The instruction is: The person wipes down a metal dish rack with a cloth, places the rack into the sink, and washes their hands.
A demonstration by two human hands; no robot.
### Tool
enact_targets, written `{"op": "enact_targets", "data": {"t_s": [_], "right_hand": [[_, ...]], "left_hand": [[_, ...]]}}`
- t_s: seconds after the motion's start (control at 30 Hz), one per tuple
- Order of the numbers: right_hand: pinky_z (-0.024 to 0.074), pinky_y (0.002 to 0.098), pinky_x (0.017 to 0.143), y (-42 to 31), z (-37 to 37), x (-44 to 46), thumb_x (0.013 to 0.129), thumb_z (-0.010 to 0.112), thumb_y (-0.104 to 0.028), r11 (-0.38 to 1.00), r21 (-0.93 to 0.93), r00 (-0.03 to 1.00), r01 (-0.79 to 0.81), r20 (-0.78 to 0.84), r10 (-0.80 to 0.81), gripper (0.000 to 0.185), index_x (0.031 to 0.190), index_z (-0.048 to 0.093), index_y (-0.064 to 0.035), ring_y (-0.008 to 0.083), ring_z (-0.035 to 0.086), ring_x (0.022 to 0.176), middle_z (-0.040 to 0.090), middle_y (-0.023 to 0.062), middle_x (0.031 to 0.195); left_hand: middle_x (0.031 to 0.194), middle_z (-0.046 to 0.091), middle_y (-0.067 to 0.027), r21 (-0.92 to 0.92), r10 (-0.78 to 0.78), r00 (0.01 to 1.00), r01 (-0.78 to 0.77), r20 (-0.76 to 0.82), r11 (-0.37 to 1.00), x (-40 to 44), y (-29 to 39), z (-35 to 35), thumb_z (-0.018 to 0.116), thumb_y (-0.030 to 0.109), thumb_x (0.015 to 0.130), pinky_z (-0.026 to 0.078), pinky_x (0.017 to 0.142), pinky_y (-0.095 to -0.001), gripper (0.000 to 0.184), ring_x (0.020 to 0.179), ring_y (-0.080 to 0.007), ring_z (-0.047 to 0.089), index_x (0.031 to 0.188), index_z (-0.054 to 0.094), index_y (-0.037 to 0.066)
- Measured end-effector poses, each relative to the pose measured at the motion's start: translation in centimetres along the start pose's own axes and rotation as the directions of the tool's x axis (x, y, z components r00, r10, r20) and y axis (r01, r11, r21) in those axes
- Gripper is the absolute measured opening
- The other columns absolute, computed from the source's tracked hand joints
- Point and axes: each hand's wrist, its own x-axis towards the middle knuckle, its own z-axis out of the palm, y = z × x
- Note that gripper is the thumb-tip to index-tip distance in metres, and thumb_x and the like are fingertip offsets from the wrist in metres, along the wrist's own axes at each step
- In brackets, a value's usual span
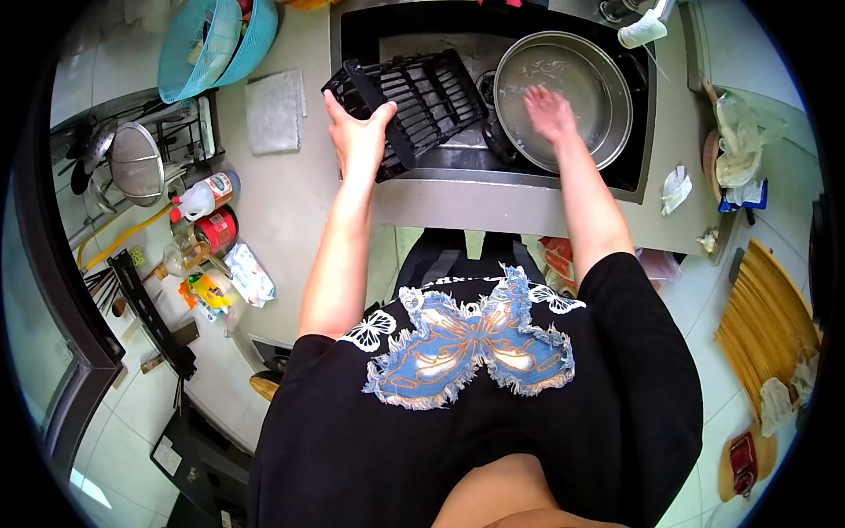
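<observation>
My left hand (356, 132) is closed on the near left end of a black slatted rack (431, 101). The rack is tilted over the left part of the dark sink (537, 179). In the sink's right part stands a round metal pot (623, 110) with water in it. Over the pot, my right hand (551, 114) has its fingers stretched out and holds nothing. Whether its fingertips touch the water, I cannot tell. A black object (497, 132), partly hidden, lies between rack and pot.
A grey cloth (274, 112) lies on the counter (290, 198) left of the sink. Blue baskets (198, 53) stand behind it. Bottles (205, 196) and a wipes pack (250, 275) are farther left. Crumpled white tissue (676, 189) lies right of the sink, below the faucet (642, 31).
</observation>
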Motion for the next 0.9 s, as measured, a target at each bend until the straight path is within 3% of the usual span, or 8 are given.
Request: {"op": "enact_targets", "data": {"t_s": [0.2,0.33,0.47,0.57,0.63,0.7,0.77,0.9], "right_hand": [[0.0512,0.0444,0.104,5.8,15.5,-6.1,0.107,0.039,-0.025,0.894,-0.441,0.896,0.08,0.425,0.13,0.045,0.134,0.055,0.0078,0.0359,0.062,0.122,0.061,0.026,0.131],[0.0588,0.0368,0.086,4.2,12.0,-4.6,0.102,0.049,-0.016,0.654,-0.647,0.92,0.391,0.246,-0.306,0.032,0.128,0.062,-0.0016,0.0271,0.07,0.104,0.069,0.0182,0.118],[0.0556,0.0388,0.084,-1.0,-5.7,4.0,0.089,0.063,-0.019,0.163,-0.977,0.419,0.134,-0.094,-0.903,0.042,0.127,0.06,-0.0005,0.0294,0.07,0.095,0.071,0.018,0.109],[0.0539,0.0425,0.09,-2.0,-9.7,3.5,0.093,0.06,-0.018,0.406,-0.912,0.393,-0.055,-0.394,-0.831,0.036,0.126,0.061,-0.0025,0.0329,0.067,0.103,0.069,0.018,0.116],[0.0521,0.0456,0.098,-1.5,-8.8,3.1,0.099,0.054,-0.019,0.928,-0.263,0.795,0.266,-0.485,-0.365,0.029,0.122,0.061,-0.0015,0.0362,0.062,0.118,0.067,0.02,0.122],[0.0517,0.0482,0.103,-1.1,-4.5,-0.5,0.104,0.048,-0.021,0.998,-0.022,0.997,-0.055,-0.053,0.054,0.032,0.123,0.059,0.0032,0.0368,0.06,0.123,0.064,0.0232,0.127],[0.0482,0.047,0.11,0.6,4.6,-4.1,0.106,0.046,-0.027,0.994,-0.102,0.999,-0.036,-0.031,0.033,0.043,0.127,0.056,0.0094,0.0378,0.057,0.127,0.061,0.0268,0.13],[0.0457,0.0455,0.112,2.6,18.7,-11.3,0.106,0.045,-0.026,0.908,-0.418,0.777,0.029,0.581,0.243,0.044,0.122,0.06,0.0121,0.0378,0.057,0.128,0.061,0.0282,0.13]], "left_hand": [[0.132,0.048,-0.0319,0.154,0.07,0.997,-0.073,0.027,0.985,-0.9,2.4,0.7,0.083,0.042,0.07,0.045,0.105,-0.0485,0.116,0.121,-0.0441,0.054,0.159,0.017,0.008],[0.13,0.049,-0.0315,0.205,0.103,0.995,-0.103,0.013,0.973,-1.7,3.3,0.6,0.083,0.043,0.07,0.044,0.105,-0.0478,0.115,0.12,-0.0439,0.054,0.158,0.018,0.007],[0.125,0.051,-0.0304,0.192,0.12,0.992,-0.123,0.025,0.974,-0.8,2.7,0.6,0.082,0.043,0.071,0.044,0.104,-0.0465,0.114,0.118,-0.0438,0.054,0.158,0.019,0.006],[0.123,0.051,-0.0298,0.256,0.177,0.982,-0.187,0.06,0.949,0.0,2.5,0.9,0.081,0.043,0.071,0.045,0.103,-0.0469,0.113,0.117,-0.043,0.054,0.159,0.018,0.009],[0.123,0.053,-0.0298,0.292,0.159,0.984,-0.176,0.081,0.94,-0.7,4.5,0.8,0.081,0.041,0.071,0.045,0.104,-0.0469,0.111,0.117,-0.0428,0.055,0.159,0.02,0.011],[0.117,0.055,-0.0286,0.358,0.163,0.98,-0.195,0.118,0.913,-0.8,4.9,1.4,0.081,0.04,0.072,0.044,0.105,-0.0476,0.108,0.114,-0.0425,0.057,0.16,0.021,0.021],[0.127,0.049,-0.0296,0.394,0.163,0.973,-0.215,0.16,0.894,-1.2,6.0,1.6,0.08,0.039,0.072,0.044,0.105,-0.0478,0.105,0.119,-0.043,0.053,0.16,0.021,0.03],[0.133,0.042,-0.0274,0.426,0.197,0.967,-0.248,0.162,0.87,-1.4,6.6,2.9,0.079,0.033,0.072,0.044,0.102,-0.055,0.102,0.124,-0.0436,0.047,0.158,0.024,0.037]]}}
